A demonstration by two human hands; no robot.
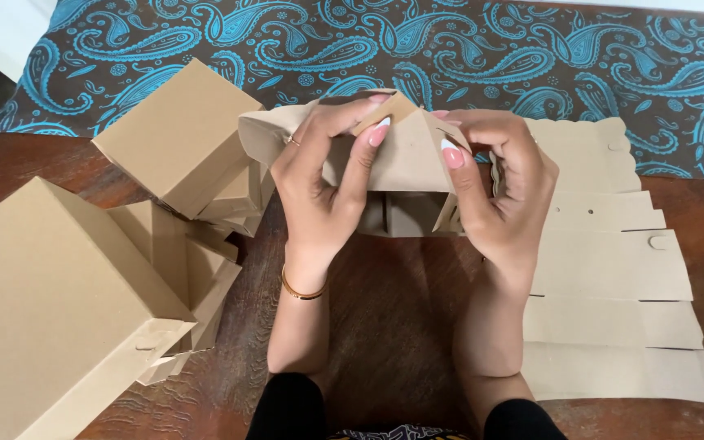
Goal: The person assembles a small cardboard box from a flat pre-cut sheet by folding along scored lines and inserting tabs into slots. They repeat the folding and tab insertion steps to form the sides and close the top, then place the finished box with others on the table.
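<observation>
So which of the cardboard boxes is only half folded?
The box between the left hand and right hand; its flaps are open, while the finished boxes on the left are closed.

half-folded brown carton [405, 159] at centre, finished brown cartons [67, 301] at left, flat carton blanks [613, 285] at right

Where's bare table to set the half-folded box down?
Bare wood shows on the table between the forearms, under the half-folded box held by left hand and right hand. Left is crowded with finished boxes; right is covered by flat cardboard sheets.
</observation>
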